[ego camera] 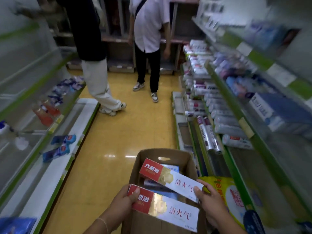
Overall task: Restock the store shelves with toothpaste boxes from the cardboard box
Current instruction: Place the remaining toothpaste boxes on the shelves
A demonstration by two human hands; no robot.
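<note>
Head cam, looking down a shop aisle. Left hand (124, 198) is gripping the red end of a red-and-white toothpaste box (163, 209), thumb on top, holding it over the near edge of the open cardboard box (184, 159) on the yellow floor (118, 132). Right hand (210, 198) pinches the white end of a second toothpaste box (170, 177), which is tilted above the carton's opening. More bluish cartons sit inside, too blurry to read. Just right of the carton there's a yellow bag (224, 186). Right-side shelves (236, 115) are packed with tubes and boxes, all smeared with blur. Left shelves (55, 132) hold a couple of blue packs (63, 139) and red bottles (45, 112). Two people (148, 31) stand further down the aisle
</note>
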